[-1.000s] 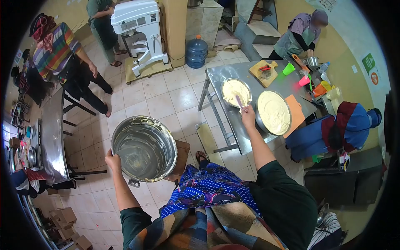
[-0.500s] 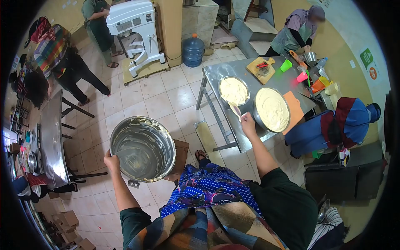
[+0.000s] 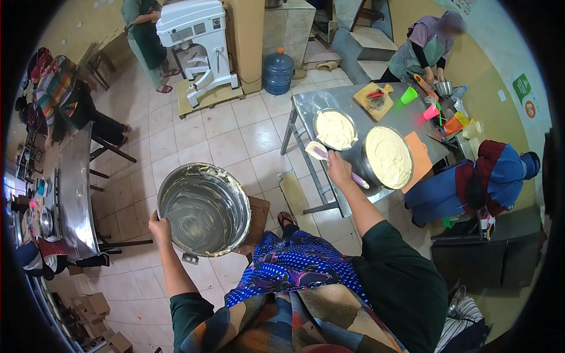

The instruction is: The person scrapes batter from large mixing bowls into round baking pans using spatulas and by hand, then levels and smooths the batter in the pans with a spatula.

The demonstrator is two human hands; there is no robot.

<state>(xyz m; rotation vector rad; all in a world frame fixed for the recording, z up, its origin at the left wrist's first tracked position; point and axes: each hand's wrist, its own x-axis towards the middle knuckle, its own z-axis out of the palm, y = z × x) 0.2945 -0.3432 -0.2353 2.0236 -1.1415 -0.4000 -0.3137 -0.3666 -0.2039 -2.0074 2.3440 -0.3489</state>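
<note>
My left hand (image 3: 159, 226) grips the rim of a large metal mixing bowl (image 3: 203, 215) at its left side. Streaks of pale batter coat the bowl's inside wall and rim. In my right hand (image 3: 338, 169) is a spatula (image 3: 359, 180), its batter-smeared blade pointing left over the metal table's near edge. Just beyond that hand stands a smaller round pan filled with pale batter (image 3: 335, 129). To its right sits a larger round pan (image 3: 388, 157), also full of the batter, which has a swirled surface.
On the metal table (image 3: 306, 106) lie a wooden board (image 3: 373, 103), a green cup (image 3: 409, 95), a pink cup (image 3: 430, 112) and an orange sheet (image 3: 418, 162). Co-workers stand beyond and right of it. A white mixer (image 3: 194, 35) and blue water jug (image 3: 277, 73) stand at the back.
My right hand has drawn back left from the pans, and the spatula has turned so its blade points left. My left hand still holds the bowl. A co-worker at far left has moved farther left.
</note>
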